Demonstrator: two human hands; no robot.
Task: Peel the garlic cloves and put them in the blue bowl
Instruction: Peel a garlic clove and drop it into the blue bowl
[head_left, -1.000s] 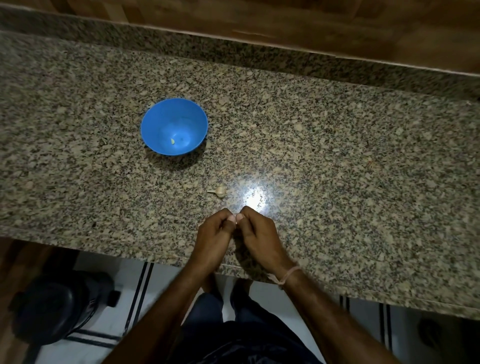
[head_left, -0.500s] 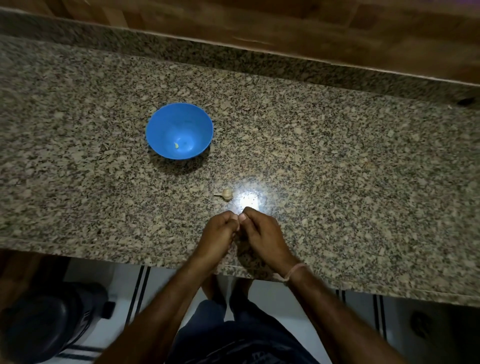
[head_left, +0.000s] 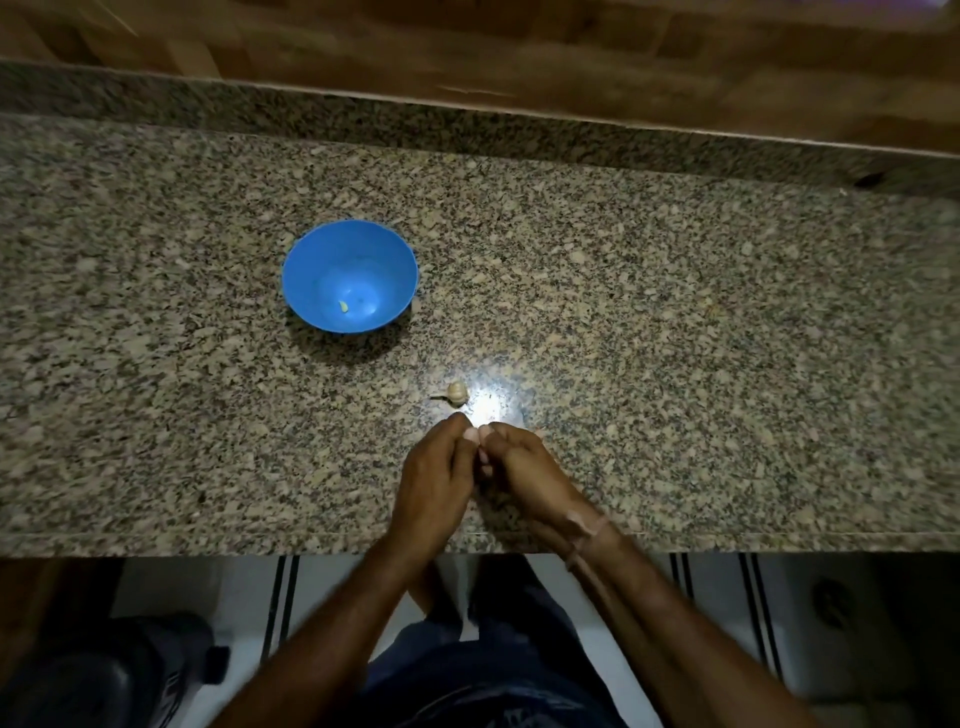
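- The blue bowl (head_left: 350, 275) is being left standing on the worktop (head_left: 675, 312), with one small pale clove (head_left: 343, 306) being held in its bottom
- The left hand (head_left: 434, 483) is being kept curled, its fingertips meeting the right's; whether a clove is being pinched cannot be told
- A garlic piece (head_left: 456, 392) is being left just beyond the hands; it is being judged light, papery and slippery, best pinched at its stalk
- The right hand (head_left: 524, 478) is being held curled likewise

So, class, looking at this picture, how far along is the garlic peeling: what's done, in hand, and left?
Done: one small pale piece, seemingly a peeled clove, lies in the blue bowl. In hand: left hand and right hand meet fingertip to fingertip over the counter; what they work on is hidden. Left: a garlic piece with a stalk lies just beyond them, apparently unpeeled.
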